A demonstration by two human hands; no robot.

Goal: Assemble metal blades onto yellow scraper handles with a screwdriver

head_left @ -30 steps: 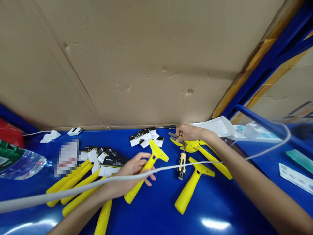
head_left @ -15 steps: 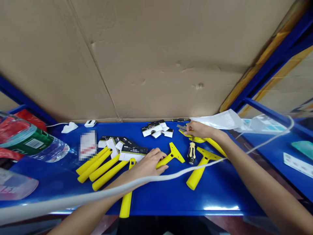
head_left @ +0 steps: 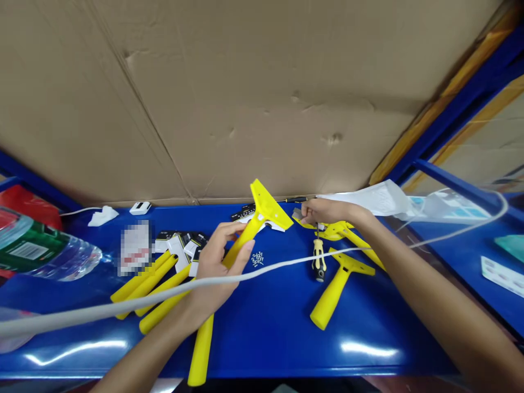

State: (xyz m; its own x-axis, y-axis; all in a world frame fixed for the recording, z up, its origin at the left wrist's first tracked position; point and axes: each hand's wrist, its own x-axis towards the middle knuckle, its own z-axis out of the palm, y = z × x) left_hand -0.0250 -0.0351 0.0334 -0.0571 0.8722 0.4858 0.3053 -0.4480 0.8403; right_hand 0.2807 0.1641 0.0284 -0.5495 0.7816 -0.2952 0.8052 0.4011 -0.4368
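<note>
My left hand [head_left: 223, 267] is closed around the handle of a yellow scraper [head_left: 268, 207], lifted off the table with its wide head tilted up. My right hand [head_left: 317, 212] has its fingers drawn together over a group of yellow scraper heads [head_left: 327, 233] at the back; what they pinch is hidden. Beside those fingers lies a grey metal blade [head_left: 297, 213]. A screwdriver [head_left: 318, 256] with a cream and black handle lies just in front of this hand. Another yellow scraper [head_left: 338, 284] rests nearer me. Small metal screws [head_left: 257, 258] form a little heap between the hands.
Several yellow handles [head_left: 153, 286] and black-and-white boxes [head_left: 164, 240] lie at left, by a large plastic bottle [head_left: 45, 245]. A white cable [head_left: 135, 303] hangs across the view, in front of my left wrist. White plastic bags [head_left: 364, 199] lie back right, against cardboard [head_left: 245, 109].
My left hand has raised the yellow scraper from the table, up and toward the back, uncovering the small screws. My right hand stays near the same spot.
</note>
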